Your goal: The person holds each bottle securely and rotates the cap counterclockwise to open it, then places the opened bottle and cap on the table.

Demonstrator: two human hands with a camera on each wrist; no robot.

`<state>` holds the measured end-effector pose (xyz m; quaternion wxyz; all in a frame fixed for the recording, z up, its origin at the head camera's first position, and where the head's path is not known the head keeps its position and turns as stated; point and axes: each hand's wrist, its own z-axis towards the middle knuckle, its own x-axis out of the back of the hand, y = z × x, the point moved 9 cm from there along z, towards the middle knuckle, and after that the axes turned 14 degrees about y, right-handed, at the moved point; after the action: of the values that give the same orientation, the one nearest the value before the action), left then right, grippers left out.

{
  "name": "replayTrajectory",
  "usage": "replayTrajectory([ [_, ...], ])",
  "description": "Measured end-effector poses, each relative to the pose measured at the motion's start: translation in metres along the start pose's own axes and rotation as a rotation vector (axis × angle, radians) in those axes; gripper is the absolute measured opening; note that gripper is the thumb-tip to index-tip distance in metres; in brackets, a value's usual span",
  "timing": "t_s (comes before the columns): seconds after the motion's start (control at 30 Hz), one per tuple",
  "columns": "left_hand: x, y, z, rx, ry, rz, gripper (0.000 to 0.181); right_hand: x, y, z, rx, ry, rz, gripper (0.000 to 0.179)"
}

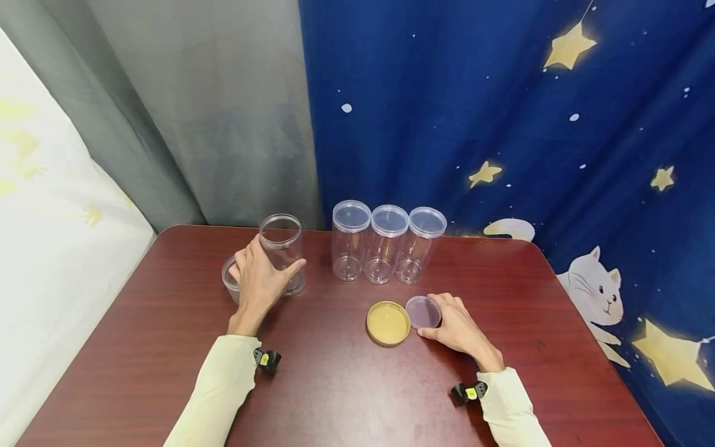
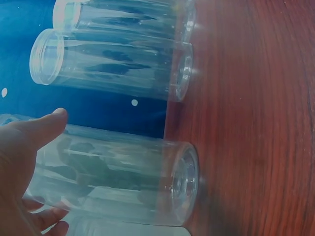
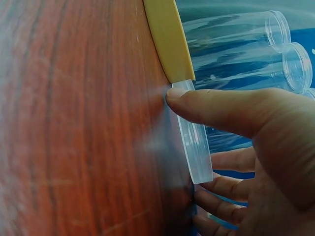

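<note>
An uncapped clear plastic jar point(image 1: 283, 253) stands upright at the back left of the table. My left hand point(image 1: 260, 279) is spread around its left side; in the left wrist view the thumb point(image 2: 49, 125) is apart from the jar wall, with some fingertips behind the jar. Just left of that hand is a shorter clear container point(image 1: 230, 277), partly covered by the fingers. My right hand point(image 1: 459, 326) holds a clear lid point(image 1: 422, 311) by its edges, thumb on the near side and fingers on the far side. Touching or close beside it lies a gold lid point(image 1: 388, 323).
Three tall jars with clear lids, a left one point(image 1: 350, 242), a middle one point(image 1: 383, 245) and a right one point(image 1: 419, 245), stand in a row at the back. The brown table point(image 1: 335, 397) ends at grey and blue curtains point(image 1: 391, 93).
</note>
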<state>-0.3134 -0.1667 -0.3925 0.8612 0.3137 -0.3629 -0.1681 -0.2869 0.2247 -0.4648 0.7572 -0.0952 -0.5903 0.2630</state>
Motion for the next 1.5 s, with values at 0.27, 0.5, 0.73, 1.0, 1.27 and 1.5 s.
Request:
replayTrajectory([
  [0.27,0.001,0.001,-0.001,-0.017,0.014,0.012,0.105,-0.004,0.000,0.000,-0.003,0.000,-0.002,0.074],
  [0.5,0.022,0.017,-0.004,-0.140,0.210,-0.135,0.095,-0.009,0.003,-0.001,-0.031,-0.029,0.011,0.075],
  [0.73,0.043,0.066,-0.025,-0.430,0.384,-0.289,0.060,-0.008,0.007,-0.001,-0.053,-0.038,0.027,0.073],
  [1.0,0.023,0.105,-0.051,-0.517,0.202,-0.374,0.046,-0.010,0.008,0.000,-0.060,-0.061,0.038,0.072],
  [1.27,-0.037,0.090,-0.043,-0.134,-0.232,-0.360,0.082,-0.008,0.007,0.003,-0.038,-0.074,0.045,0.072],
  [1.5,-0.076,0.081,-0.026,0.007,-0.306,-0.369,0.108,-0.007,0.006,0.002,-0.038,-0.072,0.046,0.074],
])
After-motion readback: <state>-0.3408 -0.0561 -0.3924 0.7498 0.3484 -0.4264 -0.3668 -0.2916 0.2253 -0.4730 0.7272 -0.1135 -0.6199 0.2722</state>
